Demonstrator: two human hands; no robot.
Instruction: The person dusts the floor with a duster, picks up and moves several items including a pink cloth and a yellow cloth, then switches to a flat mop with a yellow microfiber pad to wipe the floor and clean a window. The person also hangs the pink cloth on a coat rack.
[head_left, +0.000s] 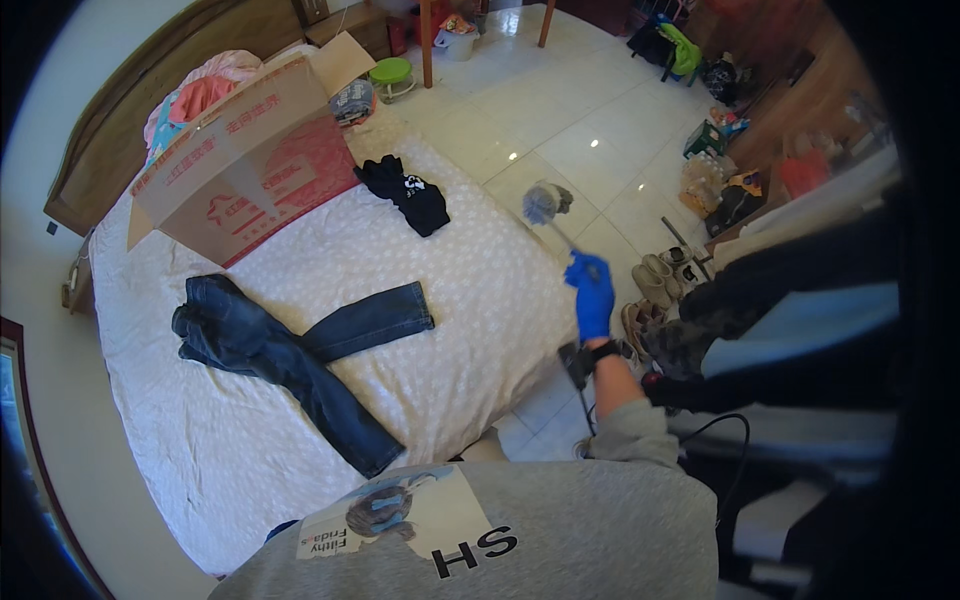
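Your right hand (595, 293), gloved in blue, has its fingers curled closed around the thin handle of a fluffy grey-blue duster (543, 203), whose head shows over the tiled floor (480, 115) just beyond the edge of the bed (500, 320). Your left hand is out of sight, so I cannot tell how its fingers stand. On the bed lie dark jeans (285, 345) and a black garment (425, 210), near an open cardboard box (240, 165).

The blue-gloved right hand (593, 296) gripped a fluffy grey duster (541, 204) beside the bed (490, 310), where dark jeans (290, 362) and a black garment (418, 207) lay near a cardboard box (245, 178).
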